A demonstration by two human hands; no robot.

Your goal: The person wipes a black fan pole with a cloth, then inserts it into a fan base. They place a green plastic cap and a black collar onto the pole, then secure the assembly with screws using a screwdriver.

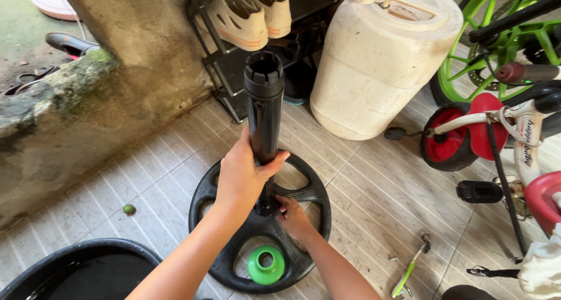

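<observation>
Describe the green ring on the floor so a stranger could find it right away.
Start at the round black base with spokes, lying on the tiled floor in front of the big cream jug. Look into its nearest opening, below the right hand at the foot of the black pole. The ring lies there: small, bright green plastic, the only green piece inside the base.

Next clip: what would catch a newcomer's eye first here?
At the centre, a black tube stands upright on a round black spoked base on the tiled floor; the left hand grips the tube, and the right hand is at its foot. A bright green ring lies inside the base's near opening. Behind stands a big cream jerrycan, with a red and white tricycle at right.
</observation>
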